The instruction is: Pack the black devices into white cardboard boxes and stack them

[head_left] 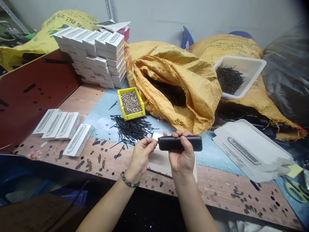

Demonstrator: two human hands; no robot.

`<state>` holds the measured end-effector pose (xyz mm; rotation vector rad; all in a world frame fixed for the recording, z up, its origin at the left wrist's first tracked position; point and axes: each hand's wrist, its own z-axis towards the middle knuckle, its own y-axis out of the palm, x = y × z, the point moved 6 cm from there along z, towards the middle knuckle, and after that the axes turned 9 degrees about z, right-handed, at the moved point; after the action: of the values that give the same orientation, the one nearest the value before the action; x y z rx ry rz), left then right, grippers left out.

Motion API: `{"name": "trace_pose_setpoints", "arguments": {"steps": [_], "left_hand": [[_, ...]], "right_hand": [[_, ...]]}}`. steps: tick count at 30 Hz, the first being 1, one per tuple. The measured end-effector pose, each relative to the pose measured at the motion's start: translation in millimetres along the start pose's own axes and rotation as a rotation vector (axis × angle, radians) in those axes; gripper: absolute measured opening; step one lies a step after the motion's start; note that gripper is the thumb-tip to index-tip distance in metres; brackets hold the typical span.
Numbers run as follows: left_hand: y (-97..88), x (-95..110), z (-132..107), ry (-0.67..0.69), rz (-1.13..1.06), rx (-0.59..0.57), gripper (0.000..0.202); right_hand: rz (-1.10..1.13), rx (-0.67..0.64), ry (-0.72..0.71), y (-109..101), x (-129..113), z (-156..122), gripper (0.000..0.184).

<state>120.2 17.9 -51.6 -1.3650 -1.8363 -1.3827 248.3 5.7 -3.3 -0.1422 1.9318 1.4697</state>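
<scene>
My right hand (182,154) grips a long black plastic case (180,143), held level above the table's front edge. My left hand (142,154) is closed in a pinch at the case's left end, on a small thing I cannot make out. A green bead bracelet (129,182) circles my left wrist. Just beyond my hands lies a loose heap of thin black pins (131,129). Behind the heap stands a yellow tray (131,103) full of tiny metal bits.
Several closed white boxes (64,129) lie at the left and a tall stack of them (96,58) at the back. Flat unfolded cartons (251,151) sit at the right. An open yellow sack (178,80) and a white bin of black pins (238,75) stand behind.
</scene>
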Motion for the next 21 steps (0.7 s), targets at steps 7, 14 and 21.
{"name": "trace_pose_setpoints", "arguments": {"steps": [7, 14, 21], "left_hand": [[5.7, 2, -2, -0.01, 0.054, -0.057, 0.024], [-31.5, 35, -2, 0.261, 0.636, 0.073, 0.03], [33.0, 17, -21, 0.614, 1.143, -0.378, 0.065]], "right_hand": [[-0.219, -0.156, -0.167, 14, -13, -7, 0.014], [-0.752, -0.506, -0.242, 0, -16, -5, 0.011], [-0.786, -0.397, 0.021, -43, 6, 3, 0.039]]}}
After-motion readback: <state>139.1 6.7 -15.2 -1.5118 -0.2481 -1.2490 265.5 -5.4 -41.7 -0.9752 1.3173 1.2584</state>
